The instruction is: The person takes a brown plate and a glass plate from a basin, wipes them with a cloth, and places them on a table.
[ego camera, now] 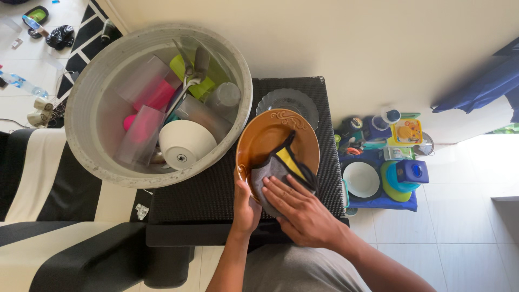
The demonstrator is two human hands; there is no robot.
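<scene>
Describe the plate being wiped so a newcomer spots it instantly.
Right of the big grey basin, on the black table, the left hand holds a brown plate. Unlike the clear glass plate behind it, it is opaque, with a grey-yellow cloth on it.

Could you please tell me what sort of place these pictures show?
Probably a room in a home: a large grey basin of washed cups and bowls, a black-and-white sofa, and a tiled floor with household containers.

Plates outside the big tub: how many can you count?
2. A brown plate is held at its edge by the left hand while the right hand presses a cloth on it. A clear glass plate lies behind it. Others may be hidden.
</scene>
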